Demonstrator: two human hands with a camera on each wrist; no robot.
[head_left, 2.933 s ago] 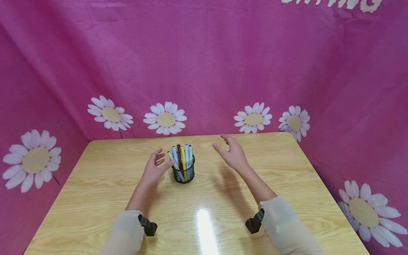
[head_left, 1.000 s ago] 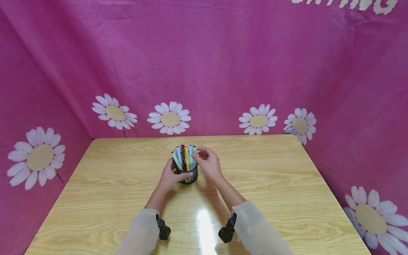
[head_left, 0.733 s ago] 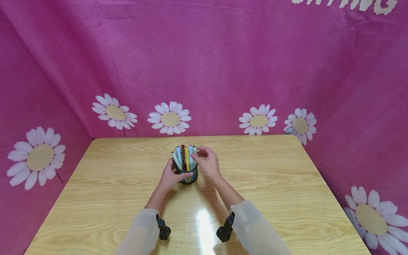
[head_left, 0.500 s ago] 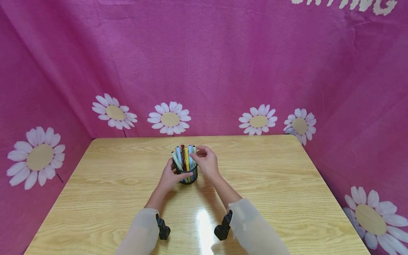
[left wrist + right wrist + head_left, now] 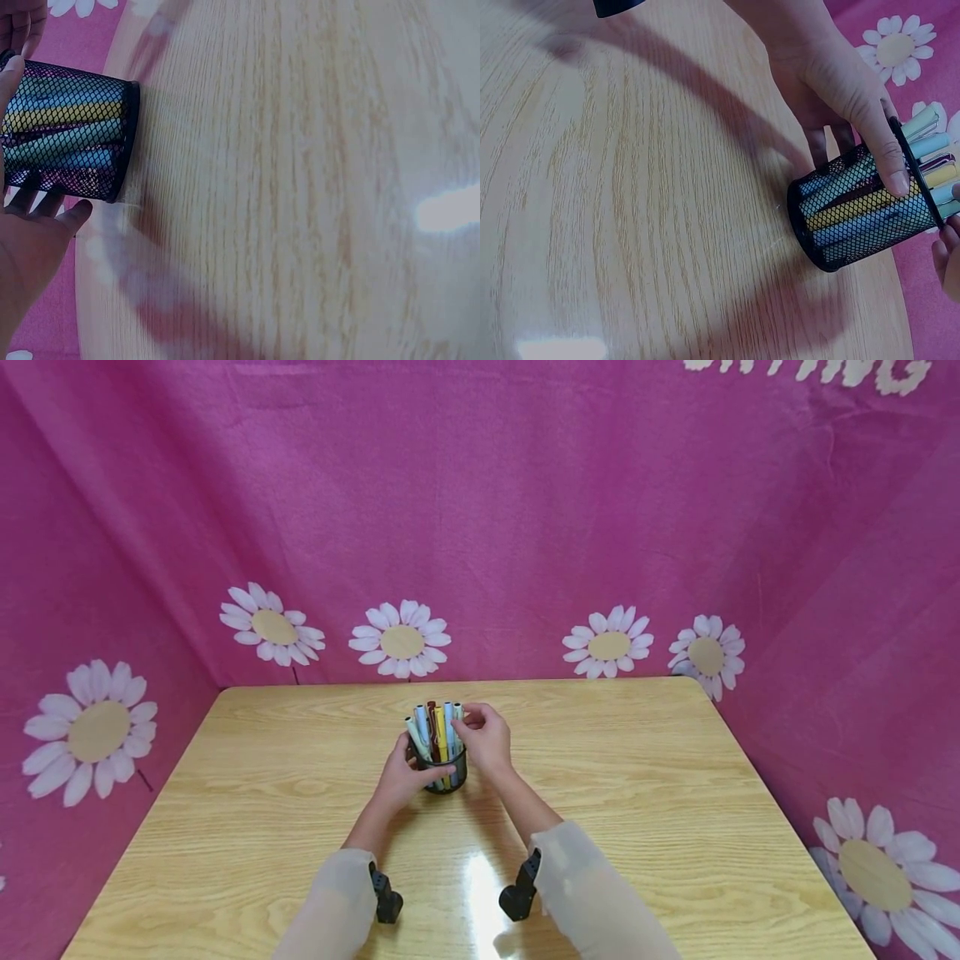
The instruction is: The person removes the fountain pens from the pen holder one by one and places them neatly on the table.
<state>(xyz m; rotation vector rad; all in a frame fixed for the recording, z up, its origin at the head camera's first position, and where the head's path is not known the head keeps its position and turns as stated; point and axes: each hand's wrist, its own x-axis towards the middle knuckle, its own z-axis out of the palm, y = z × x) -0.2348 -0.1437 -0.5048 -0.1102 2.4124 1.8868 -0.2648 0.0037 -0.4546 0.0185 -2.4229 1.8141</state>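
Note:
A black mesh pen cup (image 5: 456,775) stands upright on the table, with several pens in pale green, light blue, yellow and dark red sticking out. My left hand (image 5: 395,777) grips the cup from the left. In the right wrist view, the thumb of that left hand (image 5: 847,90) lies along the mesh wall. My right hand (image 5: 489,743) is at the pen tops on the cup's right side. It pinches a pale green pen (image 5: 949,208) between thumb and fingers. The lower part of that pen is inside the cup.
The wooden table (image 5: 645,777) has a bright light reflection (image 5: 480,893) near the front. A magenta cloth (image 5: 495,527) with white daisies hangs behind and at both sides. Black wrist cameras (image 5: 386,897) are strapped over the sleeves.
Both hands, apart from each other at first, have come in to the cup. Lately the right forearm has swung slightly left, while the left hand and cup have hardly moved.

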